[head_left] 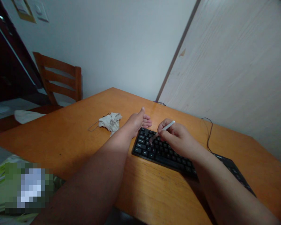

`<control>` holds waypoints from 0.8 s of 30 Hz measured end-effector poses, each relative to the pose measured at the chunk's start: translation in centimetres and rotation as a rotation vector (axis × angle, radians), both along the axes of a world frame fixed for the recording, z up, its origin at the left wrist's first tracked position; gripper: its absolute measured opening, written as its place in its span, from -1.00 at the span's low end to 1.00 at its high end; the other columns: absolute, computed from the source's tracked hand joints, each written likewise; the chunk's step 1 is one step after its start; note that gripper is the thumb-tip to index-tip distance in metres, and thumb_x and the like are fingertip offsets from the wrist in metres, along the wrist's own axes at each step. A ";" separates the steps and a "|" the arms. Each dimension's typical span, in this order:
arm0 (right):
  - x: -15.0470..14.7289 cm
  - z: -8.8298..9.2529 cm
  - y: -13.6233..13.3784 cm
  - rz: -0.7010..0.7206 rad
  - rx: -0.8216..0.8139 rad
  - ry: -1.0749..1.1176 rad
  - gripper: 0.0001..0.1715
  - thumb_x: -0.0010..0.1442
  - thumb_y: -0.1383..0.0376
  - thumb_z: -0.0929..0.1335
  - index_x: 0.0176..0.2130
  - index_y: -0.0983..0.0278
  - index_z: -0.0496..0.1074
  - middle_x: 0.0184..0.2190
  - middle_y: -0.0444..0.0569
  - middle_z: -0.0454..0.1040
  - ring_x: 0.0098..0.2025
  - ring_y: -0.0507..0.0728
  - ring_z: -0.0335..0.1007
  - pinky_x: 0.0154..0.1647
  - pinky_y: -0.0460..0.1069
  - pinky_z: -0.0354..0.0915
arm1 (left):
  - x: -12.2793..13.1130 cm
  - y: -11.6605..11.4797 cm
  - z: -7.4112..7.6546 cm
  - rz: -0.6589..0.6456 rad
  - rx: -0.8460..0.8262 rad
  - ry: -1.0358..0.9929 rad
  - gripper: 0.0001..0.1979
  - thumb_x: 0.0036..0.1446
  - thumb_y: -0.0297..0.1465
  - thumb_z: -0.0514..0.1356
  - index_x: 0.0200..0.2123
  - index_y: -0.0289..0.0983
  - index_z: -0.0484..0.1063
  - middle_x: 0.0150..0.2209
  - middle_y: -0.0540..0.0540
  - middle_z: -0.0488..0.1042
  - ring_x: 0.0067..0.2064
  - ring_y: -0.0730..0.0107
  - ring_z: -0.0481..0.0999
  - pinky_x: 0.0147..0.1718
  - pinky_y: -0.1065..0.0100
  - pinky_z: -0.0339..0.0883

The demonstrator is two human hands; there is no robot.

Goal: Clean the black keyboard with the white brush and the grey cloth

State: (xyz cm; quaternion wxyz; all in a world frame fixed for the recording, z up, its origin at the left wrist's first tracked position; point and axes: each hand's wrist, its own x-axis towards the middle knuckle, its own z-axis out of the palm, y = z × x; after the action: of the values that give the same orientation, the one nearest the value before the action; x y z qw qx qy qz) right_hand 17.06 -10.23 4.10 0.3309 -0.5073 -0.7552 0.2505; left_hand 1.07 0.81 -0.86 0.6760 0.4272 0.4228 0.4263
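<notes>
A black keyboard [164, 159] lies on the wooden table in front of me. Held in my right hand [174, 134] is a small brush [169, 125] with a white handle, pinched between thumb and fingers. Its bristles point down and meet the keys near the keyboard's left end. My left hand [140, 121] rests on its edge at the keyboard's far left corner, thumb up and fingers stretched out, holding nothing. A crumpled pale cloth [111, 122] lies left of that hand. My right forearm hides part of the keyboard's right half.
The wooden table [84, 134] reaches back to the wall. From the keyboard a dark cable [210, 134] runs to the table's back edge. A wooden chair [58, 78] stands at the left. Something green and white, partly pixelated [25, 187], is at the lower left.
</notes>
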 end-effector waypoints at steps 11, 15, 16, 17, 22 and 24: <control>-0.5 -1.3 0.7 -0.121 0.151 -0.019 -0.81 0.35 0.19 0.30 -0.27 0.24 0.39 -0.38 -0.09 0.44 -0.34 0.10 0.34 -0.31 -0.01 0.19 | -0.1 -0.2 -0.1 -0.009 0.006 -0.014 -0.38 0.35 0.07 -0.09 -0.38 -0.31 0.46 -0.33 -0.28 0.60 -0.29 0.20 0.62 -0.24 0.29 0.43; -0.8 -1.2 0.6 -0.119 0.198 -0.041 -0.81 0.37 0.19 0.29 -0.22 0.24 0.40 -0.32 -0.05 0.47 -0.30 0.11 0.37 -0.27 0.00 0.22 | -0.1 -0.2 0.0 -0.009 -0.001 -0.014 -0.38 0.35 0.08 -0.08 -0.38 -0.31 0.47 -0.30 -0.29 0.61 -0.29 0.22 0.62 -0.25 0.30 0.43; -0.8 -1.1 0.4 -0.104 0.194 -0.054 -0.83 0.36 0.20 0.29 -0.21 0.24 0.41 -0.31 -0.04 0.48 -0.28 0.11 0.38 -0.25 0.00 0.23 | -0.1 -0.2 0.0 -0.010 -0.002 -0.013 -0.38 0.35 0.07 -0.08 -0.38 -0.31 0.47 -0.30 -0.29 0.61 -0.28 0.22 0.62 -0.25 0.30 0.43; -0.9 -1.0 0.3 -0.086 0.184 -0.068 -0.84 0.36 0.22 0.29 -0.21 0.24 0.41 -0.29 -0.04 0.49 -0.27 0.11 0.38 -0.23 0.00 0.23 | -0.1 -0.2 0.1 -0.012 -0.001 -0.011 -0.38 0.35 0.07 -0.08 -0.38 -0.31 0.46 -0.30 -0.30 0.61 -0.28 0.21 0.62 -0.25 0.30 0.43; -1.0 0.1 -0.7 0.015 0.111 -0.131 -0.88 0.31 0.32 0.29 -0.29 0.25 0.41 -0.41 -0.11 0.42 -0.35 0.08 0.31 -0.29 -0.02 0.19 | -0.2 -0.4 0.2 -0.008 0.010 0.004 -0.38 0.36 0.06 -0.09 -0.37 -0.31 0.47 -0.31 -0.29 0.61 -0.27 0.22 0.62 -0.30 0.34 0.42; -1.1 0.7 -1.1 0.050 0.090 -0.146 -0.87 0.30 0.35 0.28 -0.31 0.24 0.40 -0.46 -0.15 0.36 -0.40 0.06 0.26 -0.34 -0.03 0.16 | -0.2 -0.4 0.2 -0.004 0.006 0.005 -0.38 0.36 0.07 -0.09 -0.37 -0.31 0.47 -0.31 -0.28 0.61 -0.27 0.22 0.62 -0.31 0.35 0.42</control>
State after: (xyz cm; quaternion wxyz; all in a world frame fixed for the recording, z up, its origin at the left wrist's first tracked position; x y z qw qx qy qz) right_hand 15.98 -11.31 4.80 0.2911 -0.4900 -0.8002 0.1868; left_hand 0.91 0.41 -0.63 0.6745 0.4313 0.4222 0.4252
